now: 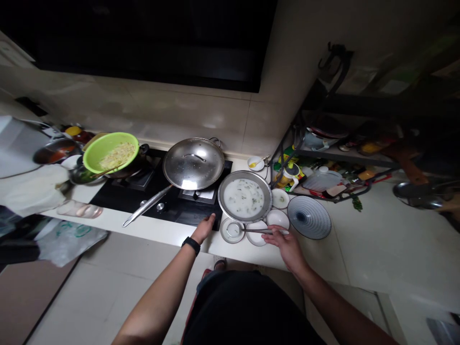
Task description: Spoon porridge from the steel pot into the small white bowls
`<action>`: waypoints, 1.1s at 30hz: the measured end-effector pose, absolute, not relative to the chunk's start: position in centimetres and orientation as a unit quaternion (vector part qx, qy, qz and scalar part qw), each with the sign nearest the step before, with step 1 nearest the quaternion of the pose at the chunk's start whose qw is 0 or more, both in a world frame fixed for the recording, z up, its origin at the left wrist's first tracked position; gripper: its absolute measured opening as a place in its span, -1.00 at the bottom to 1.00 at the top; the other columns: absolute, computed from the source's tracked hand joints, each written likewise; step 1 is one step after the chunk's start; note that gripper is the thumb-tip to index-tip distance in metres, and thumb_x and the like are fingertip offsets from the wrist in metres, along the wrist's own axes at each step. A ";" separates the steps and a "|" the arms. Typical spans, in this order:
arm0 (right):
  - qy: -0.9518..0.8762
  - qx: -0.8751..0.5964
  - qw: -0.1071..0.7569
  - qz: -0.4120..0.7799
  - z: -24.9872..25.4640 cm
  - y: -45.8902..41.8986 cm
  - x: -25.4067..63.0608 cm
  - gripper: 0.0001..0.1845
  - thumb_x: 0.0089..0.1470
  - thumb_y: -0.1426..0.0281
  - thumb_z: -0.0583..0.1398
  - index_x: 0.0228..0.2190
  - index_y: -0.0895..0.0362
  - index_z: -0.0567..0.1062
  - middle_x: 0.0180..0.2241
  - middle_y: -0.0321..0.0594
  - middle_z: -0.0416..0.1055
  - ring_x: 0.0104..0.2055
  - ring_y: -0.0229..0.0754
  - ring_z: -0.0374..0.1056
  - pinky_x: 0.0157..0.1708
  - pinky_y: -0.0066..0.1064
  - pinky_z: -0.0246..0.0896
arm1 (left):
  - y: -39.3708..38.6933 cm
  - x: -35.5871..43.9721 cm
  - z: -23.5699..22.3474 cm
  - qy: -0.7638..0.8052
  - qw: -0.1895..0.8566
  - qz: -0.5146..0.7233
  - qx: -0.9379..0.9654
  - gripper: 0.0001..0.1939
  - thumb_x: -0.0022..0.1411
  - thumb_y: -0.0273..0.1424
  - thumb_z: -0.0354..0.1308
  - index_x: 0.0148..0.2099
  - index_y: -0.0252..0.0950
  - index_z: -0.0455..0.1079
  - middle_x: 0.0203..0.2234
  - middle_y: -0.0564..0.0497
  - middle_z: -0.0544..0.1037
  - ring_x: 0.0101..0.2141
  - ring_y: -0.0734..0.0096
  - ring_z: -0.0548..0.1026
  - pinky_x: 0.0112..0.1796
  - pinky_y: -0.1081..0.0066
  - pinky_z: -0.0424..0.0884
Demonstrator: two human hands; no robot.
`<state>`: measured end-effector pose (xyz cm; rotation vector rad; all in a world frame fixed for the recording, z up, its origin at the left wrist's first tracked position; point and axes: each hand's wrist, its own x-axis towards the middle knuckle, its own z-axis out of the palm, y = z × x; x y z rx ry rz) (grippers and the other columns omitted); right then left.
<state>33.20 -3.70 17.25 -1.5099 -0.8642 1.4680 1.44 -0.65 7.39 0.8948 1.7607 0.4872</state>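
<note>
While in the grip of the right hand (286,245), ladle (256,230) leftward, scoop (234,230) at a small bowl (225,236).

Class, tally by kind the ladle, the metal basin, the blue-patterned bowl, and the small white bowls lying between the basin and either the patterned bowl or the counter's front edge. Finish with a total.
Ladle: 1
Metal basin: 1
Blue-patterned bowl: 1
Small white bowls: 4
Total: 7
</note>
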 end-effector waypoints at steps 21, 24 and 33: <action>-0.761 -0.502 0.311 0.267 18.8 -1.1 34.9 -0.66 0.30 0.26 0.09 -0.06 0.00 0.62 -0.02 -0.11 0.59 0.05 0.01 0.50 0.14 -0.10 0.38 | -0.7 1.6 7.6 0.743 0.525 0.194 0.368 -0.22 0.30 0.20 -0.10 0.08 -0.41 0.46 0.09 -0.34 0.55 0.09 0.00 0.51 -0.04 0.30 0.40; -0.724 -0.542 0.328 0.273 17.6 0.5 35.2 -0.65 0.28 0.17 0.09 -0.14 0.00 0.63 -0.07 -0.10 0.61 0.02 0.05 0.50 0.11 -0.05 0.38 | -0.7 1.6 7.8 0.742 0.526 0.192 0.368 -0.24 0.31 0.19 -0.10 0.07 -0.40 0.47 0.09 -0.34 0.55 0.10 0.00 0.51 -0.06 0.31 0.41; -0.491 -0.636 0.406 0.436 14.1 1.2 34.7 -0.47 0.09 -0.11 0.23 -0.19 0.06 0.57 -0.36 -0.12 0.64 -0.26 0.07 0.60 -0.08 -0.03 0.47 | -0.6 1.6 7.9 0.742 0.528 0.193 0.365 -0.22 0.28 0.22 -0.10 0.03 -0.39 0.48 0.03 -0.31 0.59 0.05 -0.02 0.53 -0.07 0.27 0.42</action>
